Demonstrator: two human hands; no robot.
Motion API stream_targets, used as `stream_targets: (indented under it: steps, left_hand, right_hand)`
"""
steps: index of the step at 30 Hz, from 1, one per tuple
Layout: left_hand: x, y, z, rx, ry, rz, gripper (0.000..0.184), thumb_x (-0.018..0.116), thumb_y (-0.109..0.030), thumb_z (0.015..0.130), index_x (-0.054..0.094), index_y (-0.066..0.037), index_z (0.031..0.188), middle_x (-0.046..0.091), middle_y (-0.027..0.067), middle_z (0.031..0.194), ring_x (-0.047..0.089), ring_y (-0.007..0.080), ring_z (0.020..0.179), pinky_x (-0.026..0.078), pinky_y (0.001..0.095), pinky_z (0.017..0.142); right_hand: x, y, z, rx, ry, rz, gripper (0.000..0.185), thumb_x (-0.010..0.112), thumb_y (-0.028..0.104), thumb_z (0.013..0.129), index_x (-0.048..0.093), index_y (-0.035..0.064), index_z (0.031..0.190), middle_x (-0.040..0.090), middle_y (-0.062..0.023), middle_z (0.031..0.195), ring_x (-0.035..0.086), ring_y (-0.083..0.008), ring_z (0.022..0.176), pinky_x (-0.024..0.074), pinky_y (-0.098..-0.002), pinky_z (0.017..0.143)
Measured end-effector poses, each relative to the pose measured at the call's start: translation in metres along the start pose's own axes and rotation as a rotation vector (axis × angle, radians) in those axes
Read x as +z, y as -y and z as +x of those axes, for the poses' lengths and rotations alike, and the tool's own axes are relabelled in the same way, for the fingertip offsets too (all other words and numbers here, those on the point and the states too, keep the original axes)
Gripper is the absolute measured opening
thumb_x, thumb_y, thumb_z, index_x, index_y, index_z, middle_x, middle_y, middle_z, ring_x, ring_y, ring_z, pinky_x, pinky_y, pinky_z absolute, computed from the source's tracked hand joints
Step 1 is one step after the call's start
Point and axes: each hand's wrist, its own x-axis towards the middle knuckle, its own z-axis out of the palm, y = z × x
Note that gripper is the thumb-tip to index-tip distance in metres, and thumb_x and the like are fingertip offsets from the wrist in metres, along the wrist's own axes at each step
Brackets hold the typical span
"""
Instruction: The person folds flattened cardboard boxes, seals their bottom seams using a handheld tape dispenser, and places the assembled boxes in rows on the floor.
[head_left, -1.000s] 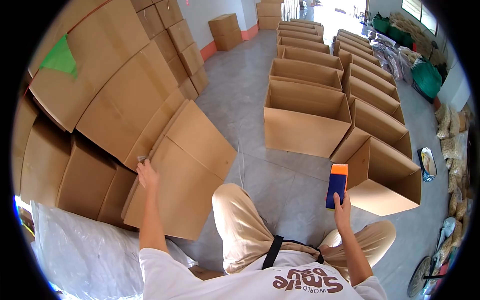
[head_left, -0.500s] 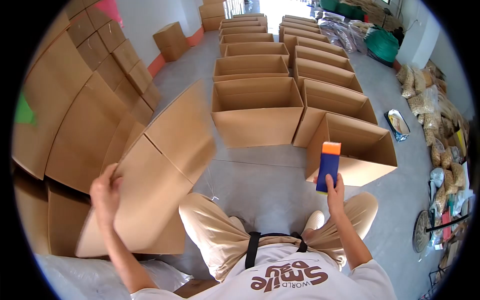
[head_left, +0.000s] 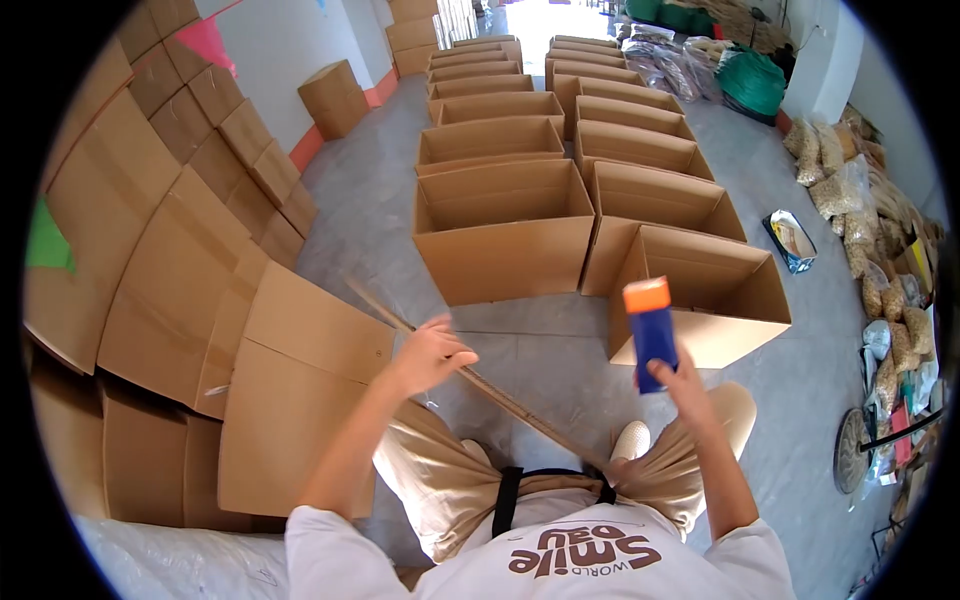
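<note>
My left hand (head_left: 432, 358) grips the upper edge of a flattened cardboard box (head_left: 525, 418), which stands nearly edge-on above my knees and slants down to the right. Its far end is blurred. In my right hand (head_left: 683, 385) is a blue oblong block with an orange top (head_left: 652, 335), held upright with my fingers wrapped round its lower part; its exact kind does not show. Just beyond it stands an open cardboard box (head_left: 715, 320), top facing up. Left of my legs, another flattened cardboard box (head_left: 300, 420) leans against the stack.
Two rows of open cardboard boxes (head_left: 505, 260) run away from me across the grey floor (head_left: 490, 365). Stacked cartons (head_left: 165, 290) line the left wall. Filled clear bags (head_left: 845, 195), a blue open container (head_left: 792, 240) and a round metal base (head_left: 849, 450) are on the right.
My left hand has moved right, and the flattened box has turned from showing its broad face to nearly edge-on. My right hand still holds the blue block, now a little lower and tilted.
</note>
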Motion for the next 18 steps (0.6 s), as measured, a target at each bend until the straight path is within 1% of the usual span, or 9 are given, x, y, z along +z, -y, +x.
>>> stream_targets:
  steps: [2, 3, 5, 6, 8, 10, 15, 17, 18]
  left_hand:
    - [0.022, 0.012, 0.007, 0.108, -0.329, 0.471, 0.03, 0.051, -0.026, 0.09, 0.061, -0.008, 0.112, 0.054, 0.0137, 0.122, 0.042, 0.0313, 0.12, 0.022, 0.0486, 0.105]
    - [0.03, 0.007, 0.011, 0.101, -0.329, 0.473, 0.03, 0.051, -0.026, 0.09, 0.061, -0.008, 0.112, 0.054, 0.0137, 0.122, 0.042, 0.0313, 0.12, 0.022, 0.0486, 0.105]
    - [0.047, -0.003, 0.022, -0.113, -0.808, 0.471, 0.052, 0.045, -0.034, 0.093, 0.036, -0.007, 0.137, 0.019, 0.022, 0.145, 0.011, 0.0361, 0.136, 0.0, 0.0542, 0.108]
    - [0.057, -0.001, 0.027, -0.119, -0.807, 0.473, 0.052, 0.045, -0.034, 0.093, 0.036, -0.007, 0.137, 0.019, 0.022, 0.145, 0.011, 0.0361, 0.136, 0.0, 0.0542, 0.108]
    - [0.078, 0.013, 0.037, -0.273, -1.01, 0.094, 0.068, 0.035, -0.041, 0.095, 0.006, -0.003, 0.144, -0.007, 0.0241, 0.148, -0.005, 0.0385, 0.138, -0.001, 0.0512, 0.109]
    - [0.09, 0.017, 0.04, -0.282, -1.073, -0.03, 0.069, 0.032, -0.043, 0.095, 0.004, -0.001, 0.143, -0.005, 0.0237, 0.148, -0.004, 0.0381, 0.138, -0.001, 0.0492, 0.11]
    - [0.096, 0.015, 0.02, -0.261, -1.12, -0.27, 0.074, 0.029, -0.048, 0.096, -0.003, -0.001, 0.143, -0.011, 0.0179, 0.15, -0.011, 0.0298, 0.139, -0.005, 0.0423, 0.11]
    - [0.099, 0.017, 0.011, -0.324, -1.184, -0.292, 0.071, 0.041, -0.032, 0.095, -0.001, 0.0, 0.143, 0.01, 0.019, 0.149, 0.011, 0.029, 0.138, 0.01, 0.0428, 0.111]
    - [0.102, 0.019, 0.003, -0.324, -1.183, -0.294, 0.071, 0.041, -0.032, 0.095, -0.001, 0.0, 0.143, 0.01, 0.019, 0.149, 0.011, 0.029, 0.138, 0.01, 0.0428, 0.111]
  right_hand:
    - [0.017, -0.022, -0.004, -0.045, 0.061, -0.073, 0.046, 0.059, 0.009, 0.083, 0.041, -0.0016, 0.124, 0.054, -0.0094, 0.105, 0.056, -0.0161, 0.09, 0.0457, -0.0278, 0.08]
    - [0.025, -0.023, -0.007, 0.014, 0.098, -0.113, 0.059, 0.068, 0.019, 0.08, 0.038, -0.0026, 0.125, 0.051, -0.0108, 0.11, 0.052, -0.0167, 0.098, 0.0436, -0.0285, 0.083]
    - [0.04, -0.005, -0.011, 0.022, 0.186, -0.276, 0.066, 0.072, 0.027, 0.076, 0.039, -0.0033, 0.124, 0.052, -0.0123, 0.108, 0.052, -0.0184, 0.098, 0.0436, -0.0297, 0.083]
    - [0.046, 0.0, -0.011, 0.024, 0.266, -0.442, 0.074, 0.076, 0.034, 0.072, 0.039, -0.0039, 0.123, 0.052, -0.0137, 0.107, 0.053, -0.0201, 0.098, 0.0437, -0.031, 0.083]
    - [0.053, -0.006, -0.008, -0.194, 0.227, -0.609, 0.084, 0.08, 0.046, 0.062, 0.043, -0.0051, 0.117, 0.054, -0.0169, 0.104, 0.056, -0.0258, 0.096, 0.0442, -0.0344, 0.082]
    - [0.061, 0.005, -0.009, 0.048, 0.334, -0.793, 0.084, 0.08, 0.05, 0.059, 0.045, -0.0048, 0.113, 0.056, -0.0182, 0.104, 0.056, -0.03, 0.097, 0.0441, -0.0366, 0.083]
    - [0.049, -0.021, 0.002, -0.032, 0.313, -0.542, 0.084, 0.081, 0.05, 0.058, 0.046, -0.0067, 0.11, 0.057, -0.02, 0.102, 0.056, -0.0307, 0.101, 0.0439, -0.0367, 0.085]
    - [0.049, -0.016, 0.002, -0.047, 0.296, -0.466, 0.08, 0.079, 0.049, 0.062, 0.046, -0.0085, 0.107, 0.056, -0.0244, 0.101, 0.056, -0.0327, 0.098, 0.045, -0.0367, 0.083]
    - [0.05, -0.01, -0.001, -0.046, 0.295, -0.468, 0.08, 0.079, 0.049, 0.062, 0.046, -0.0085, 0.107, 0.056, -0.0244, 0.101, 0.056, -0.0327, 0.098, 0.045, -0.0367, 0.083]
